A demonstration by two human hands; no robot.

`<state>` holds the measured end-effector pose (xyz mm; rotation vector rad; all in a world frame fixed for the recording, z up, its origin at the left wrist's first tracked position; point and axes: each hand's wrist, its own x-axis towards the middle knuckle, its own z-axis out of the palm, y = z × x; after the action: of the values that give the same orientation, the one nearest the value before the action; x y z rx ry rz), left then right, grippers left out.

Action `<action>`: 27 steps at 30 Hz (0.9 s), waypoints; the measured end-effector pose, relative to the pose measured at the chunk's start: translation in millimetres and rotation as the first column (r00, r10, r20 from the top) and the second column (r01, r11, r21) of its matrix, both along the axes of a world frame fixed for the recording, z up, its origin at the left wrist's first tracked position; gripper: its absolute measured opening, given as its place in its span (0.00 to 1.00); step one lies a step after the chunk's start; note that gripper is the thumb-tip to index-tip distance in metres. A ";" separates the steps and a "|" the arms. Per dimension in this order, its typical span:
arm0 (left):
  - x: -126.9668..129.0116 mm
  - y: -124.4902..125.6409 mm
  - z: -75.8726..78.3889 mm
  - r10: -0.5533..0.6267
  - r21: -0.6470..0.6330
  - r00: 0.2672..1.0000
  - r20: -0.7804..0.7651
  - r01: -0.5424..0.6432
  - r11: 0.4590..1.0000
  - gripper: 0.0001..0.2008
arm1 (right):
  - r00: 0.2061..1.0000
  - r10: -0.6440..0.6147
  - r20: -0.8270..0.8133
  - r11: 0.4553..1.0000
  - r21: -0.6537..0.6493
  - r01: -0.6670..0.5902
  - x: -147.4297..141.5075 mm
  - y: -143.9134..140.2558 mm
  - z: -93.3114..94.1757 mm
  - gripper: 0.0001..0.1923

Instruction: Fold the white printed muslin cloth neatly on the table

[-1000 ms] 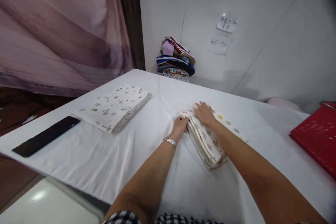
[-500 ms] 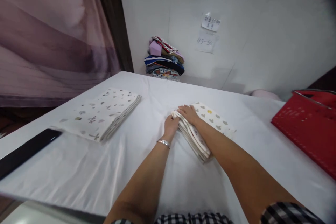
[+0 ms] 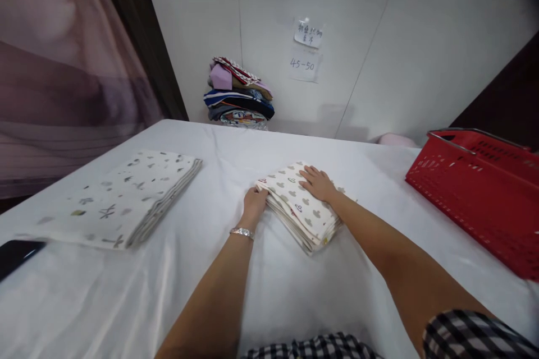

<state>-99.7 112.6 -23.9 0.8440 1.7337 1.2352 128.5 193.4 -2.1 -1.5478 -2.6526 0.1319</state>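
A folded cream cloth with a small grey cloud print [image 3: 298, 207] lies in the middle of the white-covered table [image 3: 295, 291]. My left hand [image 3: 254, 202], with a silver bracelet at the wrist, grips the cloth's near left edge, fingers tucked under the layers. My right hand [image 3: 316, 183] lies flat on top of the cloth with fingers spread, pressing it down.
A second folded cloth with a scattered print [image 3: 122, 196] lies at the left. A black phone [image 3: 14, 255] sits at the far left edge. A red plastic basket [image 3: 480, 179] stands at the right. A stack of coloured fabrics [image 3: 238, 95] rests against the back wall under paper notes [image 3: 307, 47].
My view has swung to the right, bringing the red basket into sight. My right hand has slid across the top of the cloud-print cloth; my left hand stays at its edge.
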 end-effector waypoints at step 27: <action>2.1 -4.5 3.7 -0.015 -0.024 0.999 0.043 0.016 1.000 0.05 | 0.953 0.071 -0.295 0.995 -0.043 -0.088 -48.6 -103.6 28.2 0.06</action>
<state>-97.6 108.1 -20.2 0.8100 1.7016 1.2110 79.9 89.9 26.1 -1.3159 -2.4939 0.4104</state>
